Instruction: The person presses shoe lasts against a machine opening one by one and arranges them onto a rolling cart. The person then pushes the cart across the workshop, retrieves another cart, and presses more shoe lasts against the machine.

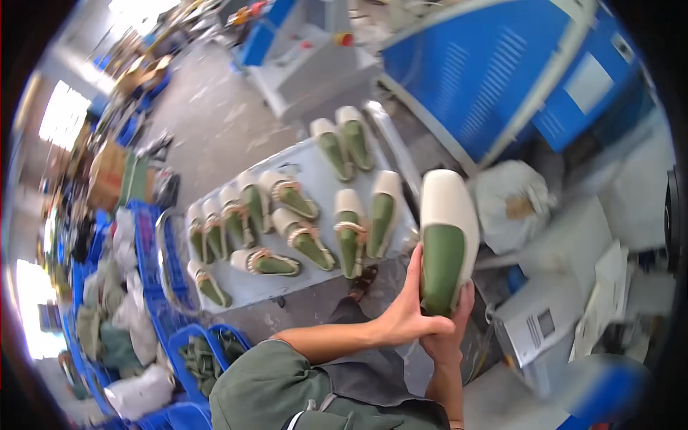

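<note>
A cream square-toed shoe with a green last inside it is held up, toe pointing away from me. My left hand is closed on its left side near the heel, fingers along the edge. My right hand grips the heel from below and the right, partly hidden behind my left thumb. Beyond them, a grey cart top bears several similar cream shoes on green lasts. Some, like the shoe with a strap, have a braided-looking band across; others, like the plain shoe, do not.
A blue machine stands at the upper right, above a white bag. Blue crates with bags and green pieces line the left. The cart has a metal rail. A grey-and-blue machine stands past the cart.
</note>
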Available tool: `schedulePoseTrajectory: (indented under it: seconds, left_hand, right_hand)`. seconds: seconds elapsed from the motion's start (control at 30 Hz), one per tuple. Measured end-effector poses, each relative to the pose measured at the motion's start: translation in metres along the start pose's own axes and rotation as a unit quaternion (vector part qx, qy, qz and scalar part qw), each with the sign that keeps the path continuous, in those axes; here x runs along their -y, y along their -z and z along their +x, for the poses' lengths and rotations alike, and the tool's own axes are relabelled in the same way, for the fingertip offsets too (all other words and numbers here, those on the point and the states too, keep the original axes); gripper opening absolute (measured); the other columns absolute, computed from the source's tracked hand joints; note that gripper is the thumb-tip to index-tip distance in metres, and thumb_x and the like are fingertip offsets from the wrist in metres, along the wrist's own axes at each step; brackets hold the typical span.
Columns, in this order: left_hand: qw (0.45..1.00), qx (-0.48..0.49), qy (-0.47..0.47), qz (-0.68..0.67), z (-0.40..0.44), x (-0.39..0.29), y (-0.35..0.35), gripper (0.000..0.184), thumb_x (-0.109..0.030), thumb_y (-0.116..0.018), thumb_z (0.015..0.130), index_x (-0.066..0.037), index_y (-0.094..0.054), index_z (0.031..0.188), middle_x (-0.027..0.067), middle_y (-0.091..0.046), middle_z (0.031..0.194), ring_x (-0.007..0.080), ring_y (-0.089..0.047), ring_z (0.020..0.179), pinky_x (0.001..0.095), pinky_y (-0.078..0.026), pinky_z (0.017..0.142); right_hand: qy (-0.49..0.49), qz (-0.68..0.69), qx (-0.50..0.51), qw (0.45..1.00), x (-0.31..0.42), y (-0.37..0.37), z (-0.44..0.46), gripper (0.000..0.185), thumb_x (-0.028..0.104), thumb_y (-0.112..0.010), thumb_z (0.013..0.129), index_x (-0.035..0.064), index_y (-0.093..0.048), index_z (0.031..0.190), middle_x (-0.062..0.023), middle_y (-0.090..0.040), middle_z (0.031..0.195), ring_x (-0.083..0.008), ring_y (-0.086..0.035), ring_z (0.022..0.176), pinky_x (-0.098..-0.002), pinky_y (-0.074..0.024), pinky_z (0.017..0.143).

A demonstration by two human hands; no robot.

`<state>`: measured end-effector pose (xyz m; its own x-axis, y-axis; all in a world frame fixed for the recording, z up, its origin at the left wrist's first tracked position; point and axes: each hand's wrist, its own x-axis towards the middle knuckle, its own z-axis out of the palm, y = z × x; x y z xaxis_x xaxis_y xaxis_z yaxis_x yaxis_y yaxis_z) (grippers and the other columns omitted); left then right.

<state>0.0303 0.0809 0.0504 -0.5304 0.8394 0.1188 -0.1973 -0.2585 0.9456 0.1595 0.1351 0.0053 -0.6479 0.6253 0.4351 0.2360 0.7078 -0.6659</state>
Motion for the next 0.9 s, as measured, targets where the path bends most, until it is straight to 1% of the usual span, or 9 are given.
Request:
schedulePoseTrajectory:
  seconds: [0.1, 0.13, 0.23, 0.37, 0.43, 0.6, 0.7, 0.77, 0.9]
  left_hand:
    - [0.973, -0.193, 0.109, -0.058, 0.013, -0.013, 0.073, 0.075, -0.010, -0.067, 0.082, -0.004, -0.024, 0.143, 0.0141, -0.048, 0.130, 0.0221, -0.052, 0.115, 0.0341, -0.045, 0.094]
    - [0.959, -0.256, 0.103, -0.056, 0.025, -0.004, 0.102, 0.066, -0.001, -0.062, 0.079, -0.002, -0.031, 0.137, 0.0102, -0.055, 0.114, 0.0192, -0.058, 0.097, 0.0301, -0.051, 0.080]
    - [0.926, -0.359, 0.022, 0.116, 0.083, 0.050, 0.225, 0.066, -0.005, -0.059, 0.073, 0.003, -0.033, 0.134, 0.0157, -0.055, 0.112, 0.0259, -0.056, 0.097, 0.0354, -0.047, 0.086]
    - [0.897, -0.387, 0.035, 0.208, 0.150, 0.128, 0.342, 0.061, -0.009, -0.062, 0.071, 0.004, -0.038, 0.126, 0.0206, -0.059, 0.104, 0.0331, -0.058, 0.094, 0.0409, -0.046, 0.087]
    - [0.854, -0.413, 0.158, 0.275, 0.161, 0.117, 0.336, 0.069, -0.014, -0.066, 0.075, 0.005, -0.032, 0.132, 0.0298, -0.055, 0.116, 0.0401, -0.057, 0.107, 0.0437, -0.044, 0.093]
    - [0.736, -0.418, 0.097, 0.524, 0.147, 0.150, 0.310, 0.078, -0.019, -0.065, 0.081, 0.008, -0.023, 0.141, 0.0314, -0.044, 0.131, 0.0357, -0.043, 0.125, 0.0400, -0.034, 0.106]
    - [0.875, -0.261, 0.010, 0.408, 0.125, 0.116, 0.257, 0.069, -0.021, -0.066, 0.084, 0.005, -0.033, 0.138, 0.0235, -0.050, 0.128, 0.0337, -0.052, 0.117, 0.0386, -0.037, 0.105]
    - [0.946, -0.173, 0.073, 0.263, 0.121, 0.089, 0.206, 0.064, -0.022, -0.066, 0.085, 0.005, -0.037, 0.135, 0.0213, -0.052, 0.127, 0.0332, -0.053, 0.115, 0.0394, -0.042, 0.101]
    - [0.983, -0.054, 0.163, -0.063, 0.100, 0.074, 0.137, 0.054, -0.023, -0.067, 0.086, 0.003, -0.045, 0.129, 0.0179, -0.056, 0.122, 0.0305, -0.059, 0.109, 0.0410, -0.051, 0.092]
  right_hand:
    - [-0.043, 0.131, 0.190, 0.972, 0.028, -0.043, 0.047, 0.104, 0.035, -0.078, 0.073, -0.0052, -0.016, 0.146, -0.0285, -0.026, 0.147, -0.0390, -0.024, 0.139, -0.0485, -0.0248, 0.110]
    - [-0.026, 0.025, 0.227, 0.973, 0.023, -0.061, 0.042, 0.101, 0.039, -0.075, 0.076, -0.0085, -0.018, 0.145, -0.0302, -0.026, 0.147, -0.0429, -0.025, 0.137, -0.0477, -0.0246, 0.111]
    - [-0.279, -0.104, 0.168, 0.940, -0.041, -0.145, 0.032, 0.099, 0.049, -0.070, 0.077, -0.0103, -0.024, 0.142, -0.0329, -0.027, 0.145, -0.0461, -0.031, 0.132, -0.0495, -0.0272, 0.108]
    - [-0.328, 0.009, 0.207, 0.922, -0.058, -0.181, 0.032, 0.096, 0.053, -0.067, 0.079, -0.0115, -0.030, 0.140, -0.0337, -0.035, 0.140, -0.0441, -0.033, 0.132, -0.0437, -0.0302, 0.108]
    - [-0.299, 0.024, 0.158, 0.941, -0.048, -0.191, 0.032, 0.096, 0.052, -0.068, 0.079, -0.0116, -0.030, 0.139, -0.0336, -0.040, 0.136, -0.0453, -0.037, 0.128, -0.0454, -0.0315, 0.107]
    - [-0.311, -0.015, 0.147, 0.939, -0.037, -0.215, 0.042, 0.085, 0.041, -0.067, 0.081, -0.0120, -0.032, 0.138, -0.0327, -0.046, 0.129, -0.0463, -0.043, 0.120, -0.0460, -0.0347, 0.103]
    - [-0.264, 0.200, 0.111, 0.937, -0.075, -0.208, 0.026, 0.070, 0.028, -0.066, 0.082, -0.0100, -0.039, 0.135, -0.0263, -0.053, 0.122, -0.0415, -0.049, 0.113, -0.0442, -0.0375, 0.100]
    - [-0.246, 0.356, 0.119, 0.893, -0.065, -0.162, 0.024, 0.065, 0.025, -0.067, 0.081, -0.0082, -0.044, 0.132, -0.0236, -0.054, 0.119, -0.0386, -0.051, 0.110, -0.0429, -0.0390, 0.098]
    - [-0.240, 0.245, 0.103, 0.934, -0.018, -0.078, -0.009, 0.064, 0.020, -0.074, 0.075, -0.0043, -0.050, 0.128, -0.0225, -0.054, 0.122, -0.0362, -0.052, 0.113, -0.0384, -0.0396, 0.098]
